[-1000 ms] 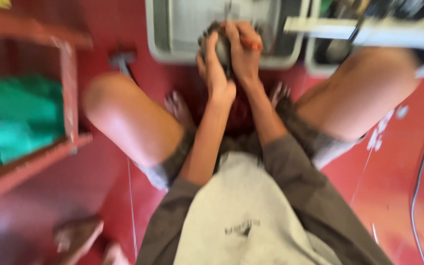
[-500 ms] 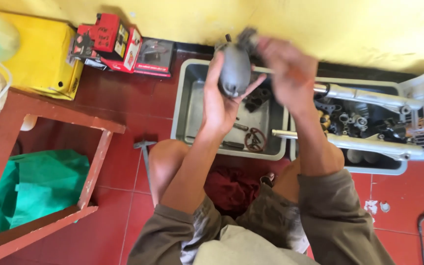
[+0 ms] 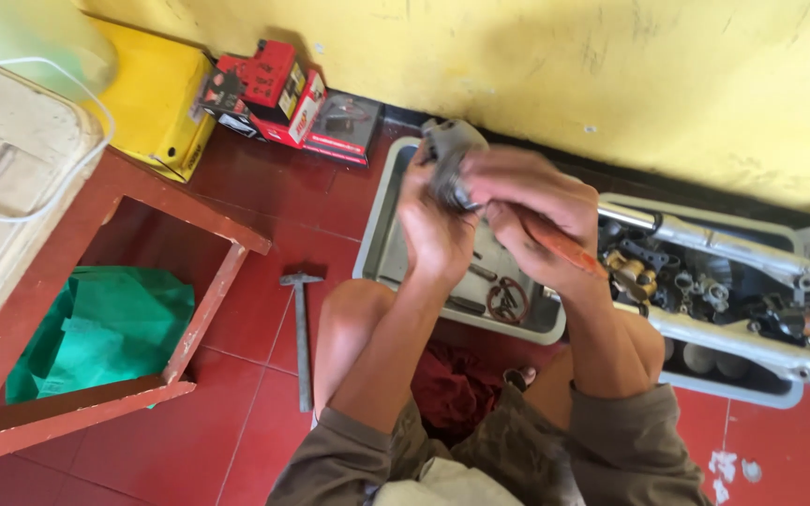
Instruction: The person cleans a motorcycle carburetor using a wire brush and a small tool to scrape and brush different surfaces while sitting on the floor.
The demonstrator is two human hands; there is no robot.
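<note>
My left hand (image 3: 435,230) is wrapped around a grey metal engine part (image 3: 450,155), held up over a grey metal tray (image 3: 377,248) on the red tile floor. My right hand (image 3: 534,215) presses against the same part from the right and also grips an orange-handled tool (image 3: 562,248) that angles down to the right. Both hands are blurred by motion. Small metal pieces and a round gasket (image 3: 506,300) lie in the tray below my hands. My bare knees flank a dark red rag (image 3: 457,384) on the floor.
A hammer (image 3: 303,333) lies on the tiles left of my left knee. A red wooden frame (image 3: 189,319) with green cloth (image 3: 96,328) inside stands at left. Yellow container (image 3: 157,103) and red boxes (image 3: 278,89) sit by the yellow wall. A white crate (image 3: 752,389) of parts and fork tubes is at right.
The view has swung up from my lap to the wall and trays. My hands have lifted the grey part above the tray and shifted slightly; the orange-handled tool now shows in my right hand.
</note>
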